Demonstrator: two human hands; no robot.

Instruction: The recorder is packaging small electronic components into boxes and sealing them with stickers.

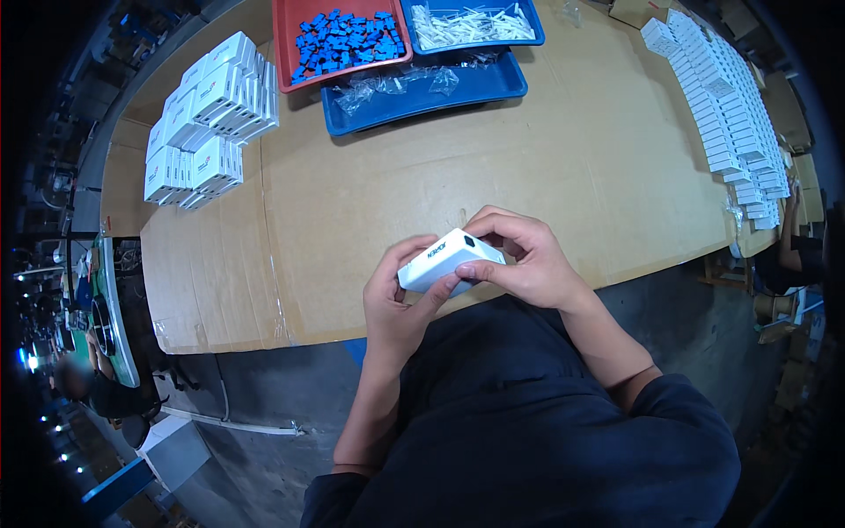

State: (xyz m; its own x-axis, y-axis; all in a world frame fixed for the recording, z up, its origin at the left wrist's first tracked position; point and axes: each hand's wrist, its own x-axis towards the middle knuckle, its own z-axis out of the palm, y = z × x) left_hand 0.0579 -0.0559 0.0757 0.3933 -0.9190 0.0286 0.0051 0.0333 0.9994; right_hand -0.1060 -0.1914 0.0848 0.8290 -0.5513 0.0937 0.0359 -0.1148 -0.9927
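Observation:
Between my two hands, above the table's near edge, is a small white box with dark print on one side and a small black patch near its right end. My left hand grips the box's left end, thumb along the near side. At the right end, my right hand holds it too, with the thumb pressed on the near face and fingers bent behind. The box is tilted. Its far side and the fingertips behind it are hidden.
Stacked white boxes stand at the left; long rows of white boxes line the right. At the back are a red tray of blue pieces, a blue tray of white sticks, and a blue tray with clear plastic bags. Other people sit far left and right.

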